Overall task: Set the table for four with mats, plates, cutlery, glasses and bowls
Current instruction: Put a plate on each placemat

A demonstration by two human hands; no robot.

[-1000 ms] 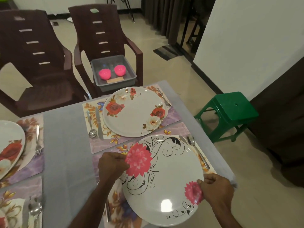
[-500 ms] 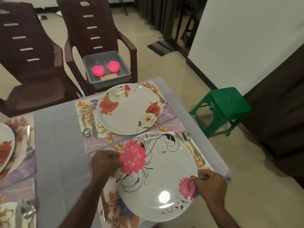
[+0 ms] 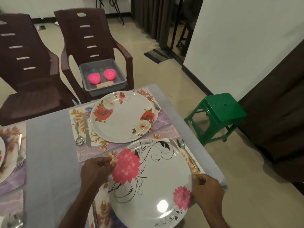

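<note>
- Head view: both hands on the pink-flower plate (image 3: pixel 153 180), nearest setting, right side of table (image 3: pixel 49 145).
- Left hand (image 3: pixel 97 170) grips plate's left rim, fingers curled over the edge by the big pink bloom.
- Right hand (image 3: pixel 207 190) pinches the right rim near the small pink bloom; fingers clenched on the edge.
- Plate sits over the near floral mat (image 3: pixel 102 209); can't tell if it's flat down or slightly lifted.
- Spoon (image 3: pixel 184 148) and a knife (image 3: pixel 172 143) lie on the mat just right of the plate, w/ the plate rim partly covering them.
- Far setting: rose plate (image 3: pixel 121 116) centred on far mat (image 3: pixel 82 153); fork (image 3: pixel 153 101) to its right, second knife (image 3: pixel 86 130) and second spoon (image 3: pixel 78 132) side by side to its left.
- Left edge of frame: another mat w/ a fork (image 3: pixel 19 152) and part of a plate; a spoon bowl shows at bottom-left corner.
- Behind table: brown chair (image 3: pixel 92 38) holds a grey bin (image 3: pixel 105 88) w/ two pink bowls (image 3: pixel 93 78) inside; clear glasses seem to be behind them, blurry.
- 2nd brown chair (image 3: pixel 24 63) to its left.
- Green stool (image 3: pixel 218 116) on floor, right of table.
</note>
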